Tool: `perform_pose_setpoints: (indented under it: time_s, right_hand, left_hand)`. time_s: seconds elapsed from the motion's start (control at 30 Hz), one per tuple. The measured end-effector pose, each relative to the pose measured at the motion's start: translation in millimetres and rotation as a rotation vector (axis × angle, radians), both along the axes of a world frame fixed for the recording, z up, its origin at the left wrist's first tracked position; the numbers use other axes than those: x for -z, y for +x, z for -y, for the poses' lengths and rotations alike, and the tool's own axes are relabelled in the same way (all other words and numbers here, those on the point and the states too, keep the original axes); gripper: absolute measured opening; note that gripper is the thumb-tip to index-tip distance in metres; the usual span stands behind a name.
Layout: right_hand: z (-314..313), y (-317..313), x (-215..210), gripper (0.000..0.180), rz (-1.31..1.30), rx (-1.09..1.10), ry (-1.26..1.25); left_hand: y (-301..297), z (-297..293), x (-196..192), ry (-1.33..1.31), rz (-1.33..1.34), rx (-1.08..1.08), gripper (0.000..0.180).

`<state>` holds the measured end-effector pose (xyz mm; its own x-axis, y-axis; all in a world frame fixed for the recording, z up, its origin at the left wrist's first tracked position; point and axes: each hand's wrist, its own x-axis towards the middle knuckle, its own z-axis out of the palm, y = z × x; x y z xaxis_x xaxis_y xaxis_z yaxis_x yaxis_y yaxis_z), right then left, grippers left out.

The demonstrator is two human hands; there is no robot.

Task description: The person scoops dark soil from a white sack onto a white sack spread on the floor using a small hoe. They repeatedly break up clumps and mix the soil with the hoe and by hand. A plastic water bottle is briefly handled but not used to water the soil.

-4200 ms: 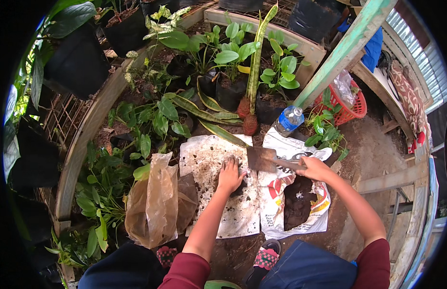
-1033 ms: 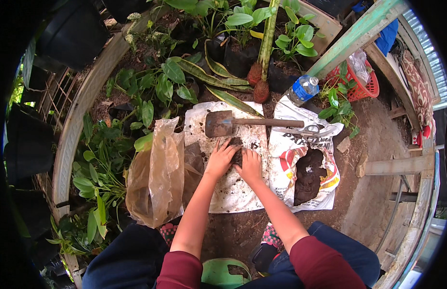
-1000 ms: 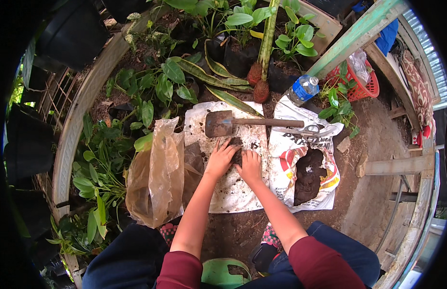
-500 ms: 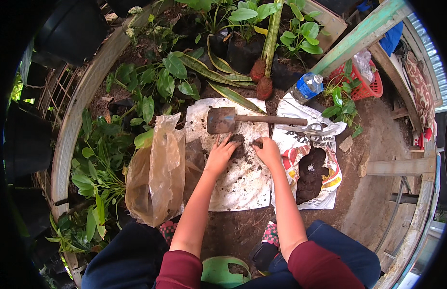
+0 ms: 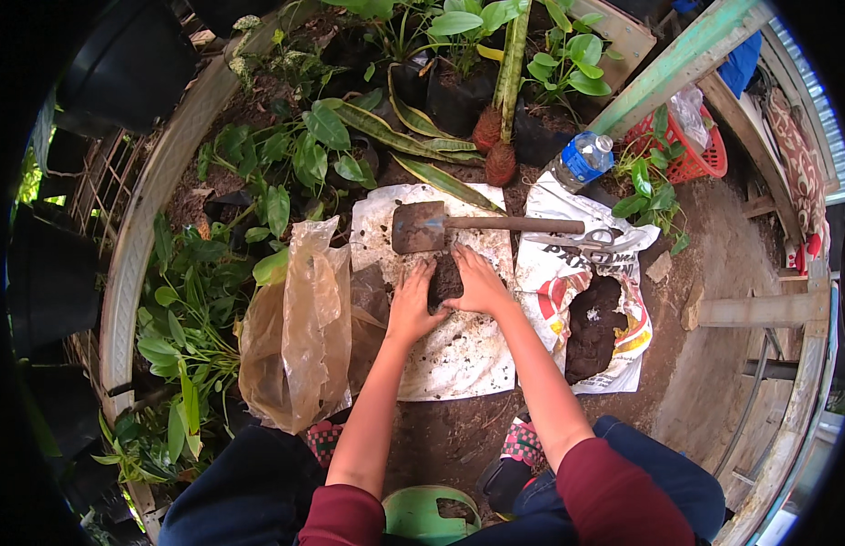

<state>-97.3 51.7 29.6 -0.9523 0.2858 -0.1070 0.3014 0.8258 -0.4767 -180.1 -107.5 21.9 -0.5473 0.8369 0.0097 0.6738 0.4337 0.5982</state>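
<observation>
A small heap of dark soil (image 5: 445, 280) lies on a white, dirt-specked sack sheet (image 5: 459, 364) on the ground. My left hand (image 5: 415, 305) rests along the heap's left side, fingers stretched forward. On the other side my right hand (image 5: 480, 284) lies with fingers straight and slightly apart, angled toward the far end. The thumbs nearly meet at the near edge, so the hands frame the soil. Just beyond my fingertips, a small shovel (image 5: 421, 227) with a rusty blade and wooden handle lies crosswise.
An opened sack of dark soil (image 5: 593, 332) stands right, with scissors (image 5: 600, 240) on it. A crumpled clear plastic bag (image 5: 300, 337) sits left. Farther back are a water bottle (image 5: 582, 162), a red basket (image 5: 700, 155) and potted plants. A green stool (image 5: 413, 514) is below me.
My right hand has shifted left and forward to the soil, its fingers straightening. The left hand has moved slightly, its thumb now at the heap's near edge. The shovel stays put.
</observation>
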Motion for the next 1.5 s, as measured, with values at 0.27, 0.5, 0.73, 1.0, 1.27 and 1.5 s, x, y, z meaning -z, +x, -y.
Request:
perform_pose_setpoints:
  time_s: [0.27,0.5,0.73,1.0,1.27,1.5]
  right_hand:
    - [5,8,19,0.056,0.045,-0.096,0.053]
    - [18,13,12,0.038,0.008,0.089,0.096]
    - [2,17,0,0.025,0.058,0.405,-0.176]
    - [-17,23,0,0.031,-0.065,0.297,0.211]
    - [29,47,46,0.027,-0.205,0.233,0.377]
    - [-5,42,46,0.024,-0.244,0.089,0.282]
  left_hand:
    - [1,-18,7,0.004,-0.126,0.231,0.072]
    - [-3,-17,17,0.032,-0.188,0.227,0.06]
    - [-6,-18,20,0.047,-0.158,0.165,0.055]
    - [-5,-13,24,0.021,-0.224,0.156,0.053]
    - [-3,-13,22,0.053,-0.204,0.123,0.053]
    - [-1,-14,22,0.048,-0.157,0.107,0.053]
